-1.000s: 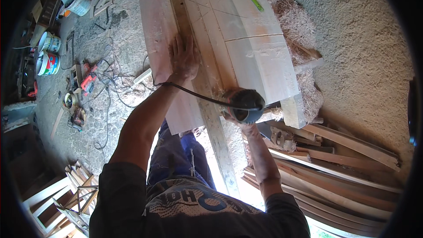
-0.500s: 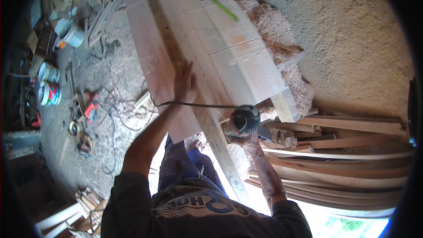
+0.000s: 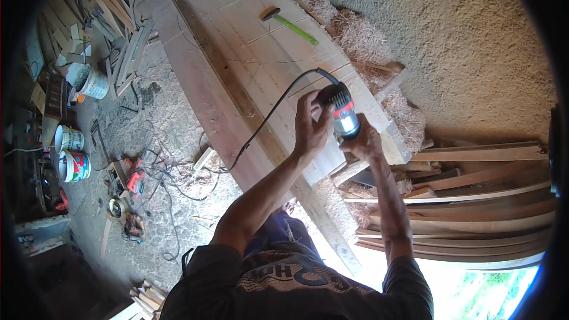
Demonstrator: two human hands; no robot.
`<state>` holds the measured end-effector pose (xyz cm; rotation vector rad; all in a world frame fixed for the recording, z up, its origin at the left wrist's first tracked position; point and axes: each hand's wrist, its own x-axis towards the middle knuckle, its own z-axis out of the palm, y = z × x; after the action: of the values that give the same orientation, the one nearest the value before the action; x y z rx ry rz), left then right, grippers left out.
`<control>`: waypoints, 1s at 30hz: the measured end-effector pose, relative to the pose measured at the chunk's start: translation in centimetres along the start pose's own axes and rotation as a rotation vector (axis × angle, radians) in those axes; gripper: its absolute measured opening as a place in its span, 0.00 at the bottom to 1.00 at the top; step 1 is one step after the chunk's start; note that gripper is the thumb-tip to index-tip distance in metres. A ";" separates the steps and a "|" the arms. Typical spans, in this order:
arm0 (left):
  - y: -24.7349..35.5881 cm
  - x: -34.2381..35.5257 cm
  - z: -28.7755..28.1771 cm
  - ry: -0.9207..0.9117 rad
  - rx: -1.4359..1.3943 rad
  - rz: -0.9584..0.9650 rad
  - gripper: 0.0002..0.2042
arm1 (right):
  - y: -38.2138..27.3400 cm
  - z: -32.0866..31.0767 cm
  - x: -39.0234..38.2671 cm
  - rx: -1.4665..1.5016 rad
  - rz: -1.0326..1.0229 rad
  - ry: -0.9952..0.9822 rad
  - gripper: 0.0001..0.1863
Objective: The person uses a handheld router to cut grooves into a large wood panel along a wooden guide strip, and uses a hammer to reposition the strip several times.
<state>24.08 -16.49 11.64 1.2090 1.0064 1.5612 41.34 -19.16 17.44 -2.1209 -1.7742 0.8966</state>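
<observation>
Left hand [image 3: 310,130], fingers forward, cupped around a corded power tool [image 3: 342,107]; right hand [image 3: 365,142] around its near end

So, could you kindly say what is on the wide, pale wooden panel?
A green-handled hammer lies on the panel, and a long, narrow brown wooden strip runs along it. Beneath the strip, and behind the left hand and black-and-red power tool, its surface is hidden.
</observation>
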 end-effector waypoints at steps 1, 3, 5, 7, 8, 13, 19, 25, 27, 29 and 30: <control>-0.8 1.2 -0.4 -0.006 -0.036 -0.030 0.24 | -0.8 -0.4 1.0 -0.063 0.045 -0.021 0.40; -2.5 4.1 -1.8 -0.060 -0.065 -0.127 0.25 | -1.5 -0.1 4.1 -0.134 0.051 -0.066 0.43; -3.4 5.8 -4.0 -0.098 0.160 -0.145 0.27 | -2.3 -0.3 7.5 -0.219 0.067 -0.156 0.42; -0.2 6.2 -7.0 -0.165 0.087 -0.180 0.24 | -2.2 -0.3 9.7 -0.297 0.028 -0.147 0.40; 1.2 6.8 -9.1 -0.150 0.037 -0.212 0.22 | -2.5 -0.4 10.9 -0.326 0.021 -0.168 0.40; -1.0 12.3 -20.8 0.172 0.216 -0.116 0.17 | -3.3 -0.2 15.4 -0.384 0.018 -0.265 0.38; -10.5 18.0 -29.0 0.252 0.950 -0.020 0.32 | -3.2 0.0 18.5 -0.253 0.030 -0.384 0.35; -14.0 17.5 -28.9 0.163 1.249 -0.109 0.48 | -2.5 0.1 19.9 -0.197 0.042 -0.464 0.38; -13.6 17.0 -27.5 0.134 1.285 -0.138 0.50 | -2.3 -0.2 20.2 -0.227 0.047 -0.482 0.38; -12.5 16.8 -26.5 0.110 1.264 -0.164 0.52 | -1.3 -0.3 20.5 -0.255 0.056 -0.473 0.38; -12.5 16.9 -26.6 0.098 1.249 -0.173 0.52 | -1.5 -0.4 20.7 -0.309 0.047 -0.499 0.41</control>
<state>-2.03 1.11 -1.06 1.7435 2.2248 0.7578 42.00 0.91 12.31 -2.2702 -2.2320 1.3338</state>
